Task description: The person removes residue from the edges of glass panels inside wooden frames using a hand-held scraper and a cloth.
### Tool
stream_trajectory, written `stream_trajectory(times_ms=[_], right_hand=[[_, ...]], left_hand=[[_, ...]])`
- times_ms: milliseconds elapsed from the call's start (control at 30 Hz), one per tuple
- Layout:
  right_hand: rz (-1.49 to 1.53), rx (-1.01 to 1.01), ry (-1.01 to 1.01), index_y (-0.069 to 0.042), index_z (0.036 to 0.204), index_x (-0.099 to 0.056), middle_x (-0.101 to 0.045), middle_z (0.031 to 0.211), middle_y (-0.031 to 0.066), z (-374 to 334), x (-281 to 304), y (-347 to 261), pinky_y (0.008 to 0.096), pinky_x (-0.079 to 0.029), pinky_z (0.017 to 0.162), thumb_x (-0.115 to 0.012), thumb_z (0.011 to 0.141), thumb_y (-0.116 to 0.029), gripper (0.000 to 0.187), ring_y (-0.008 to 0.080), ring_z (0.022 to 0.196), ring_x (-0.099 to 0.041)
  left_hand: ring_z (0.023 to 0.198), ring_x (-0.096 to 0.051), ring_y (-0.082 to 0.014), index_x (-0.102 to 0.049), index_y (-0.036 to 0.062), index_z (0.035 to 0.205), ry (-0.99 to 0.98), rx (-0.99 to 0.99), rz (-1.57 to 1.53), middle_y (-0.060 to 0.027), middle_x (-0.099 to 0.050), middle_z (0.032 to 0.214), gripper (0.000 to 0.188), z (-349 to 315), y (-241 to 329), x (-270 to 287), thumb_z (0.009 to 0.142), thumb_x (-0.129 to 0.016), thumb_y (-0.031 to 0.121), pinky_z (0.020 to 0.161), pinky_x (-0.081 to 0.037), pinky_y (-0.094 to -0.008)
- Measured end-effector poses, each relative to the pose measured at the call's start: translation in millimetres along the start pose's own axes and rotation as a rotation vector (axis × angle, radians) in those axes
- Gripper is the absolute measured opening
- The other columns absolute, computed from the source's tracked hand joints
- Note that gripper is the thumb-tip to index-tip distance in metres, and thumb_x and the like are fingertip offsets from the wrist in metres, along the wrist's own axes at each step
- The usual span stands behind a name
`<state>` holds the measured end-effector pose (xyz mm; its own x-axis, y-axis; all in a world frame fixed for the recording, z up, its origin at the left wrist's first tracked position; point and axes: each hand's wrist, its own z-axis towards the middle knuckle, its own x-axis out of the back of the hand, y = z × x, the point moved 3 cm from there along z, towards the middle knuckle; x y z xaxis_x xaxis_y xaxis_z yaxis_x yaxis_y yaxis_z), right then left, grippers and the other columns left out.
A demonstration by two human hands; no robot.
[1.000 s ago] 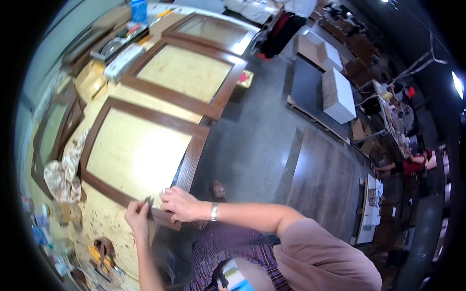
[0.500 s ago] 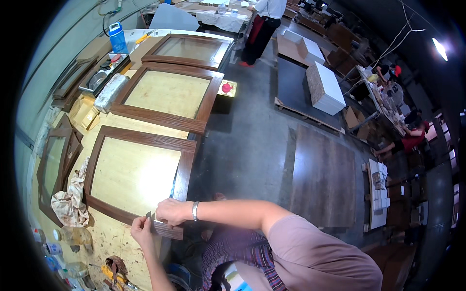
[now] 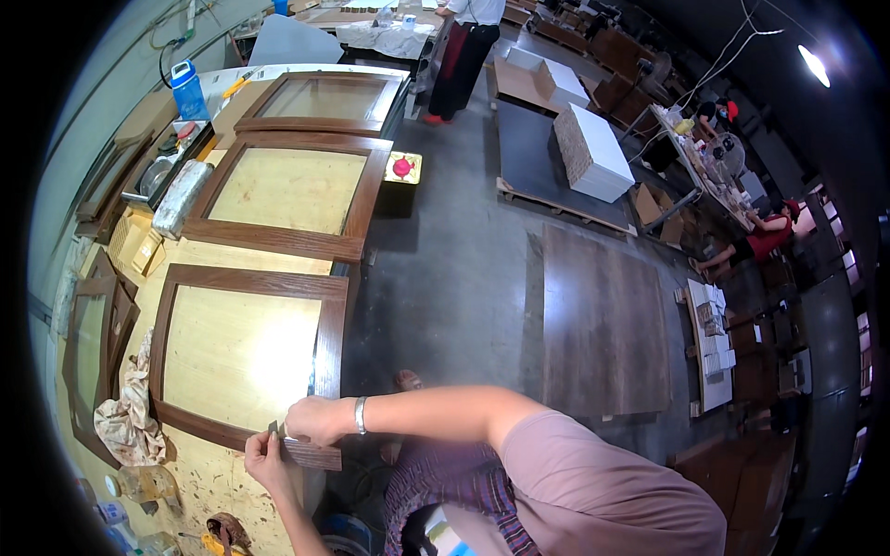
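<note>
The near corner of the brown-framed door panel [image 3: 243, 360] lies under both hands. Right hand [image 3: 312, 419] rests on the frame's lower rail, fingers curled together against the wood. Left hand [image 3: 263, 456], just below those fingers, pinches a small tool [image 3: 273, 429] at the rail's edge. A crumpled rag [image 3: 128, 414] lies well left of the fingers

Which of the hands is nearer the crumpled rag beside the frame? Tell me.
Left. The left hand is at the door frame's near corner, closer to the crumpled rag. The right hand rests farther right.
</note>
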<state>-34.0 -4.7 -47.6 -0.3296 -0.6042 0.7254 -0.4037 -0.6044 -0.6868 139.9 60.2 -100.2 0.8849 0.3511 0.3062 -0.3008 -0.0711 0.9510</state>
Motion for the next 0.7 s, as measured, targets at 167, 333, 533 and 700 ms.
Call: stream_trajectory(times_ms=[167, 333, 533, 700], right_hand=[[-0.007, 0.026, 0.036, -0.002, 0.066, -0.065, -0.063, 0.068, 0.0182, 4, -1, 0, 0.0425, -0.050, 0.063, -0.069, 0.057, -0.004, 0.010, 0.0355, 0.071, -0.064], [0.035, 0.018, 0.027, -0.001, 0.067, -0.066, -0.063, 0.067, 0.0180, 2, -1, 3, 0.0425, -0.050, 0.063, -0.071, 0.059, -0.006, 0.011, 0.0347, 0.072, -0.065], [0.054, -0.003, -0.006, -0.001, 0.070, -0.066, -0.063, 0.069, 0.0180, 1, -1, 4, 0.0426, -0.051, 0.064, -0.074, 0.063, -0.012, 0.015, 0.0344, 0.073, -0.065], [-0.005, -0.004, 0.032, -0.001, 0.071, -0.067, -0.064, 0.070, 0.0180, 2, -2, -2, 0.0432, -0.052, 0.066, -0.073, 0.064, -0.013, 0.015, 0.0350, 0.073, -0.066]], left_hand=[[0.068, -0.044, -0.0062, -0.059, -0.0005, 0.079, 0.020, -0.033, 0.038, 0.0025, -0.052, 0.074, 0.009, -2, 6, -1, 0.085, -0.065, -0.002, 0.063, -0.039, -0.0207], [0.069, -0.044, -0.0071, -0.058, -0.0007, 0.079, 0.040, -0.052, 0.062, 0.0018, -0.051, 0.074, 0.009, -4, 5, 0, 0.084, -0.065, -0.002, 0.064, -0.039, -0.0216], [0.070, -0.045, -0.0081, -0.058, -0.0008, 0.078, 0.069, -0.055, 0.090, 0.0011, -0.052, 0.074, 0.010, -7, 12, -5, 0.085, -0.065, -0.001, 0.065, -0.040, -0.0225], [0.069, -0.048, -0.0128, -0.060, -0.0031, 0.082, 0.106, -0.013, 0.104, -0.0042, -0.056, 0.075, 0.003, -10, 24, -6, 0.081, -0.063, -0.004, 0.065, -0.042, -0.0265]])
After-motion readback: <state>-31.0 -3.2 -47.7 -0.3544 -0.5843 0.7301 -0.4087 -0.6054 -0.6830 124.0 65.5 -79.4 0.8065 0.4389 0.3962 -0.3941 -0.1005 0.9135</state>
